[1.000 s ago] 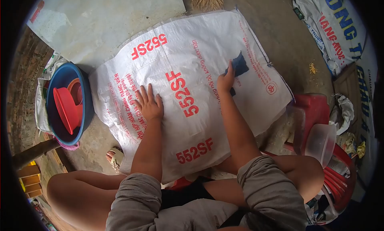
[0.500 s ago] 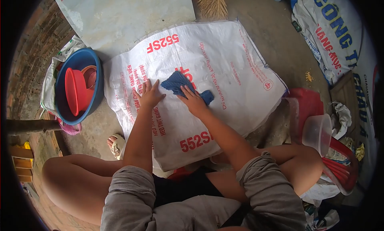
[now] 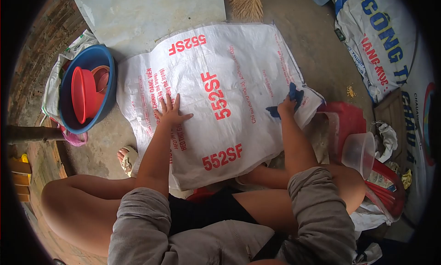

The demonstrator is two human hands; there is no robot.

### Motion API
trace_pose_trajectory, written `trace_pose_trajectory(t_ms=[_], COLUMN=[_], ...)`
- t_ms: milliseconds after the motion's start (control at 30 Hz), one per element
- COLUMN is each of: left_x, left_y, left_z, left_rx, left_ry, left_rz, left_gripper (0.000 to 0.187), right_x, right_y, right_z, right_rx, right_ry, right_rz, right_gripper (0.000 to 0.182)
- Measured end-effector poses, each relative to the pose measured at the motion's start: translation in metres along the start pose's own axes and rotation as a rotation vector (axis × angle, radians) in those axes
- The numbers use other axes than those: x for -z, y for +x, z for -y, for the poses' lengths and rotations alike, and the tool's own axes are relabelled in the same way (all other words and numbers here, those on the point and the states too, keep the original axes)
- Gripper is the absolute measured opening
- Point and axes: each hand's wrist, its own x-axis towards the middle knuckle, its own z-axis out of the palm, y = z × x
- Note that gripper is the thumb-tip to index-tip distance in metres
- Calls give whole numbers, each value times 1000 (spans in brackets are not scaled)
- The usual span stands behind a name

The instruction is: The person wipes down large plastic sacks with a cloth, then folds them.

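Observation:
A white woven sack [image 3: 197,95] with red "552SF" print lies spread flat before my knees. My left hand [image 3: 171,112] rests on its left part, palm down with the fingers spread. Toward the sack's right edge, my right hand [image 3: 287,106] is closed on a dark blue cloth [image 3: 296,95]. The cloth is bunched against the sack and sticks out on both sides of the hand. Part of it is hidden under the fingers.
At the left stands a blue basin [image 3: 111,86] with a red basin [image 3: 79,95] in it. A grey sheet [image 3: 151,17] and a straw broom [image 3: 245,5] lie beyond the sack. On the right are a clear plastic tub [image 3: 359,155], a red plastic item [image 3: 349,118] and large printed sacks [image 3: 383,35].
My right hand has swept the blue cloth from the middle of the sack to its right edge, uncovering the central print. My left hand stays nearly in place on the sack.

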Motion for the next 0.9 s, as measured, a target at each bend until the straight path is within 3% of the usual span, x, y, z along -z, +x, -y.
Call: trace_pose_trajectory(t_ms=[67, 100, 167, 267, 333, 433, 467, 533, 633, 833, 900], left_x=[-6, -6, -1, -5, -8, -11, -11, -12, -14, -15, -14], left_y=[1, 1, -1, 2, 2, 3, 3, 3, 4, 5, 5], left_z=[2, 0, -2, -1, 0, -2, -1, 0, 1, 1, 0], left_rx=[-19, -22, 2, 6, 4, -1, -3, -1, -5, -8, -1], left_ry=[16, 17, 23, 36, 33, 4, 6, 10, 9, -9, -2], left_rz=[-7, -2, 21, 11, -3, -40, -43, -44, -53, -67, -55], left_gripper=[125, 125, 124, 124, 124, 124, 124, 124, 123, 123, 122], right_x=[-41, -49, -70, -54, -33, -15, -20, -31, -37, -29, -35], right_y=[-17, -46, -87, -136, -154, -159, -154, -143, -127, -94, -74], right_z=[18, 41, 80, 148, 182, 205, 204, 197, 165, 119, 97], right_rx=[-38, -33, 110, 397, 544, 942, 942, 1167, 1272, 1167, 982], right_ry=[402, 397, 516, 813, 827, 879, 879, 506, 552, 385, 378], right_rz=[78, -30, -230, -235, -186, -33, -34, 53, 117, -15, -11], right_gripper=[63, 63, 62, 67, 67, 65, 65, 61, 52, 51, 58])
